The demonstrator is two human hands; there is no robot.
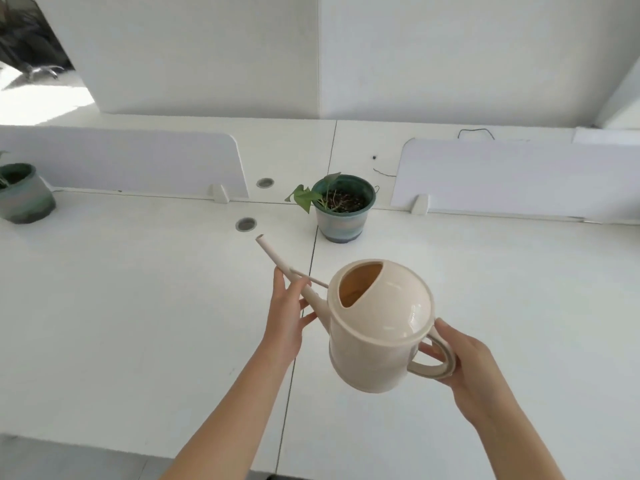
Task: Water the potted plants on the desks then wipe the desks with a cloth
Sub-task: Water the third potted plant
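Observation:
I hold a cream watering can [379, 327] above the white desk [138, 306]. My right hand [467, 368] grips its loop handle at the lower right. My left hand [287, 317] supports the long spout from below, fingers wrapped around it. The spout tip points up and left, short of a green pot with a small leafy plant [341, 206] that stands at the desk's back near the seam. A second green pot [22, 194] sits at the far left edge. No cloth is in view.
Two low white divider panels [121, 161] [512, 174] run along the back of the desks. Two round cable grommets [246, 224] lie left of the middle pot. A thin black cable [476, 133] lies behind the right panel.

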